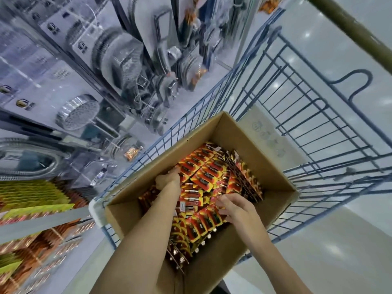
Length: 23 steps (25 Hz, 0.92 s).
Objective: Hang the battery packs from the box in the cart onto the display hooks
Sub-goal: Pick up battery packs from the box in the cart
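An open cardboard box (pixel 214 128) sits in a blue wire cart (pixel 318 115). It is full of red, orange and yellow battery packs (pixel 209 172), some flat, some stacked on edge. Both my hands are inside the box. My left hand (pixel 167 179) is curled over packs near the box's left wall, fingers closed on a pack's edge. My right hand (pixel 231 205) has its fingers bent down onto packs near the middle. Display hooks with hanging battery packs (pixel 31 209) fill the lower left.
Left of the cart stands a shelf wall with shower heads (pixel 77 112), hoses and chrome fittings. A grey shelf rail (pixel 42 223) crosses the battery display. Shiny white floor (pixel 339 240) lies right of the cart. A dark bar (pixel 347 26) crosses the top right.
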Tool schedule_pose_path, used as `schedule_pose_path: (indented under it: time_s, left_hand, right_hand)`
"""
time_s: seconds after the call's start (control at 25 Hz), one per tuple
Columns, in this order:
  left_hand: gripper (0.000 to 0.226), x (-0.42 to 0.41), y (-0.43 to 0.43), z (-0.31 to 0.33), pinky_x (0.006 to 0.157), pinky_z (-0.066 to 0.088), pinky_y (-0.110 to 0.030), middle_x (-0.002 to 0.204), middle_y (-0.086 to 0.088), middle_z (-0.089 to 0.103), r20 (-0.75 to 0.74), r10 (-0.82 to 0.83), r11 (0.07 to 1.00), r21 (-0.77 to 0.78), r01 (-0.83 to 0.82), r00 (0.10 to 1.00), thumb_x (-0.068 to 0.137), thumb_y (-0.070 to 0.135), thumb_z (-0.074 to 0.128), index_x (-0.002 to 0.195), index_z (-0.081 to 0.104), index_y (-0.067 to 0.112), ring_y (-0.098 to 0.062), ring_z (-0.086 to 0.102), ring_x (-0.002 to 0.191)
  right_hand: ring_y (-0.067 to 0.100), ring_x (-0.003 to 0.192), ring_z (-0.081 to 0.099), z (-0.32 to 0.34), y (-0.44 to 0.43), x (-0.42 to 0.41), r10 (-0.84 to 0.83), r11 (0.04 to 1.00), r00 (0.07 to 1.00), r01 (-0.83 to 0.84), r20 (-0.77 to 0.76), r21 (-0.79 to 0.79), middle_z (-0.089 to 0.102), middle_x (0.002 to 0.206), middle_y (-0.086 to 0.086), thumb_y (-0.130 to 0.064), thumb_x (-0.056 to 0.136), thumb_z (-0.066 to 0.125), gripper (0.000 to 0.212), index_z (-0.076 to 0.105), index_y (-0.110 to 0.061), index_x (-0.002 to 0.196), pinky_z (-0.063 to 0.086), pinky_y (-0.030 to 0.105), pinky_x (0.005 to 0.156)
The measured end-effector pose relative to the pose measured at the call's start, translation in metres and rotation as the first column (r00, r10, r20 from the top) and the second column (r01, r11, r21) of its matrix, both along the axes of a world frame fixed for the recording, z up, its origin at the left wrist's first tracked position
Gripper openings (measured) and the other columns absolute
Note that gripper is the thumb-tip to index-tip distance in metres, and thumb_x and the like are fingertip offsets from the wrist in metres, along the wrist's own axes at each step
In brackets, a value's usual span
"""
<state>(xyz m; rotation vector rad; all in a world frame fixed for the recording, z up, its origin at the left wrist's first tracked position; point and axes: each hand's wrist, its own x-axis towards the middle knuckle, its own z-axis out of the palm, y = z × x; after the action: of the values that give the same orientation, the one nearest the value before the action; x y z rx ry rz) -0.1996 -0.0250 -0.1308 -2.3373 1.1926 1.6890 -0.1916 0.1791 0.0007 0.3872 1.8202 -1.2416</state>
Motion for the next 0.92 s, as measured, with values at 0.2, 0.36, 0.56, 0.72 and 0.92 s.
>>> schedule_pose_path:
  time_s: [0.2, 0.36, 0.56, 0.72, 0.92]
  left_hand:
    - [0.011, 0.033, 0.009, 0.046, 0.071, 0.065, -0.034, 0.098, -0.010, 0.079, -0.138, -0.162, 0.979, 0.101, 0.176, 0.977, 0.089, 0.012, 0.080, 0.096, 0.073, 0.007, -0.023, 0.078, 0.080]
    - [0.015, 0.086, 0.012, 0.101, 0.078, 0.063, -0.040, 0.102, -0.013, 0.075, -0.186, -0.146, 0.956, 0.225, 0.187, 0.972, 0.092, 0.001, 0.069, 0.107, 0.068, 0.006, -0.029, 0.076, 0.093]
    - [0.033, 0.139, 0.008, 0.145, 0.075, 0.061, -0.046, 0.112, -0.022, 0.073, -0.232, -0.040, 0.930, 0.346, 0.121, 0.972, 0.087, -0.013, 0.062, 0.115, 0.065, 0.005, -0.038, 0.072, 0.104]
    - [0.050, 0.150, 0.004, 0.160, 0.072, 0.055, -0.046, 0.112, -0.024, 0.070, -0.263, 0.011, 0.937, 0.339, 0.082, 0.965, 0.079, -0.024, 0.058, 0.113, 0.065, 0.011, -0.044, 0.066, 0.104]
    - [0.077, 0.166, -0.007, 0.163, 0.058, 0.059, -0.044, 0.113, -0.029, 0.068, -0.382, 0.006, 0.958, 0.266, 0.103, 0.924, 0.053, -0.022, 0.062, 0.125, 0.062, 0.006, -0.046, 0.070, 0.096]
  right_hand:
    - [0.018, 0.102, 0.071, -0.035, -0.022, -0.021, -0.036, 0.999, 0.997, 0.035, 0.064, 0.016, 0.075, 0.108, -0.002, -0.030, 0.100, 0.062, 0.012, 0.070, -0.023, 0.107, 0.054, 0.039, 0.097]
    - [0.025, 0.105, 0.067, -0.078, -0.069, -0.063, -0.097, 0.993, 0.992, 0.091, 0.075, 0.077, 0.070, 0.111, 0.005, -0.025, 0.098, 0.063, 0.019, 0.064, -0.012, 0.112, 0.053, 0.050, 0.105]
    - [0.028, 0.099, 0.068, -0.131, -0.116, -0.098, -0.218, 0.968, 0.946, 0.177, 0.239, 0.179, 0.062, 0.108, 0.012, -0.017, 0.101, 0.060, 0.030, 0.057, -0.002, 0.127, 0.059, 0.044, 0.097]
    - [0.028, 0.076, 0.073, -0.152, -0.132, -0.106, -0.284, 0.939, 0.938, 0.231, 0.198, 0.253, 0.063, 0.098, 0.013, -0.028, 0.090, 0.076, 0.049, 0.054, -0.005, 0.127, 0.065, 0.039, 0.071]
    - [0.025, 0.072, 0.073, -0.162, -0.129, -0.106, -0.316, 0.927, 0.943, 0.282, 0.108, 0.246, 0.061, 0.095, 0.010, -0.020, 0.082, 0.085, 0.057, 0.053, -0.006, 0.128, 0.066, 0.038, 0.065]
